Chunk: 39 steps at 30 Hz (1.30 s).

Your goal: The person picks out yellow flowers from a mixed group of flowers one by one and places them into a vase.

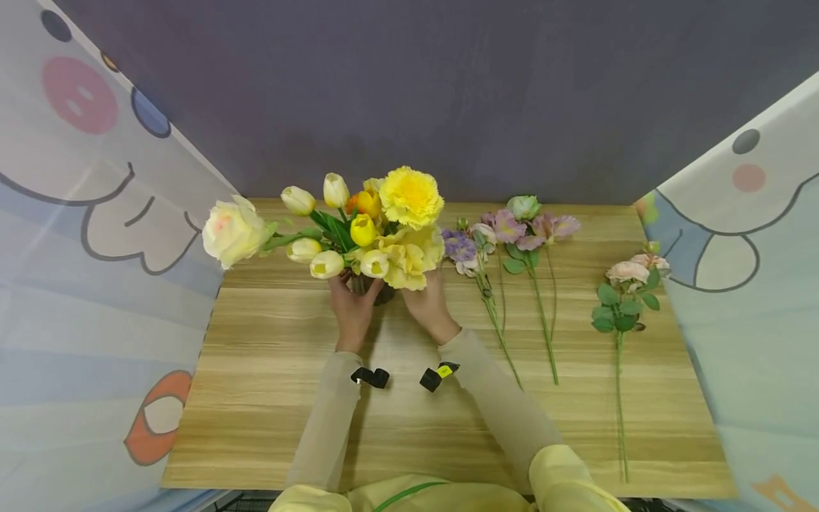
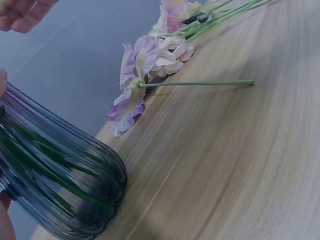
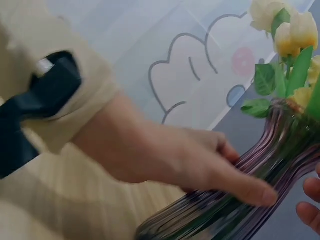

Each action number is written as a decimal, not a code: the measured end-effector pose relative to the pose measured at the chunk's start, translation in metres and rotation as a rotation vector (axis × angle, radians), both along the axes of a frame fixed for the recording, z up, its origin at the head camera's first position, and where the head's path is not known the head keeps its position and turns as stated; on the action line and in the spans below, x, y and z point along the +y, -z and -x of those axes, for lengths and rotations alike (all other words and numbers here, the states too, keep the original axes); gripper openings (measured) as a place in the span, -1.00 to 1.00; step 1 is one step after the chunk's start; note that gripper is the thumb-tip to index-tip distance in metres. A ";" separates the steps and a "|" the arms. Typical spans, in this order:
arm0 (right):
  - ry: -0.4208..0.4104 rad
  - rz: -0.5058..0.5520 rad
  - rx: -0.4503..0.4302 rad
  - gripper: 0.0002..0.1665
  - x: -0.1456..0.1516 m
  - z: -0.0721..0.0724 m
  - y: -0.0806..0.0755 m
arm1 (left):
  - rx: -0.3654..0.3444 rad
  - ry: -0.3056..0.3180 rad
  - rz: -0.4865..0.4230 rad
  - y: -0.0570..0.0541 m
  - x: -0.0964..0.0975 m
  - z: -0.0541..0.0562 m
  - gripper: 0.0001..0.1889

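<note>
A ribbed, see-through glass vase (image 2: 70, 170) holds green stems and a bunch of yellow and cream flowers. In the head view the bunch shows cream tulips (image 1: 327, 264), a large yellow carnation (image 1: 411, 197) and a pale rose (image 1: 234, 232) leaning out to the left. My left hand (image 1: 352, 307) grips the vase, thumb and fingers on either side of the glass. On the other side is my right hand (image 1: 427, 304), partly hidden under the blooms. Its loosely bent fingers (image 3: 311, 215) show beside the vase in the right wrist view, nothing held in them.
Several purple and pink flowers (image 1: 505, 226) lie on the wooden table (image 1: 269, 370) right of the vase, stems towards me. Farther right lies a long-stemmed pink rose spray (image 1: 627, 277). A dark wall (image 1: 512, 107) stands behind, with cartoon-printed curtains (image 1: 51, 284) at both sides.
</note>
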State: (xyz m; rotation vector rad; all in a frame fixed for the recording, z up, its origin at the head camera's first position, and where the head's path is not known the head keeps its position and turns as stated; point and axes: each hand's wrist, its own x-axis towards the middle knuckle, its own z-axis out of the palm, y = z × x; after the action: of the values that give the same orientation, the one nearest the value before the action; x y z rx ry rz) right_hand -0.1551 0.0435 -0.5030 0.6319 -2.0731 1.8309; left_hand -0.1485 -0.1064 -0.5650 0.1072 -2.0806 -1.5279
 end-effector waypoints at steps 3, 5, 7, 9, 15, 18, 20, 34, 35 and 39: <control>0.004 -0.042 -0.067 -0.49 0.006 -0.007 0.011 | 0.006 0.009 0.001 0.000 0.002 0.000 -0.16; 0.018 -0.067 -0.151 -0.49 0.009 -0.013 0.016 | 0.001 0.014 0.008 -0.001 0.003 0.001 -0.17; 0.042 -0.095 -0.209 -0.53 0.013 -0.019 0.018 | -0.007 0.019 0.009 -0.001 0.003 0.001 -0.16; 0.045 -0.117 -0.242 -0.56 0.017 -0.027 0.014 | -0.023 0.021 0.001 -0.001 0.003 0.003 -0.17; 0.051 -0.148 -0.292 -0.66 0.036 -0.048 0.005 | -0.049 0.017 -0.019 -0.003 -0.001 0.011 -0.35; 0.054 -0.129 -0.306 -0.64 0.047 -0.054 0.012 | -0.025 0.046 -0.042 -0.004 -0.006 0.019 -0.42; 0.058 -0.121 -0.318 -0.65 0.056 -0.058 0.016 | -0.012 0.063 -0.050 -0.006 -0.010 0.024 -0.45; 0.143 -0.065 -0.387 -0.65 0.098 -0.075 0.036 | -0.156 0.112 -0.033 -0.016 -0.030 0.064 -0.32; 0.149 -0.065 -0.390 -0.65 0.100 -0.075 0.037 | -0.162 0.112 -0.033 -0.017 -0.030 0.067 -0.30; 0.160 -0.070 -0.409 -0.64 0.104 -0.078 0.038 | -0.174 0.107 -0.040 -0.018 -0.031 0.076 -0.24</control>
State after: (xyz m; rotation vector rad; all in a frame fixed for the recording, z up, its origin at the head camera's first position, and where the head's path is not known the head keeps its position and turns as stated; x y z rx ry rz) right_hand -0.0768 0.1473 -0.5411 0.1013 -2.3676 1.9244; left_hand -0.2245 -0.1376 -0.5474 0.1511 -2.2221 -1.6776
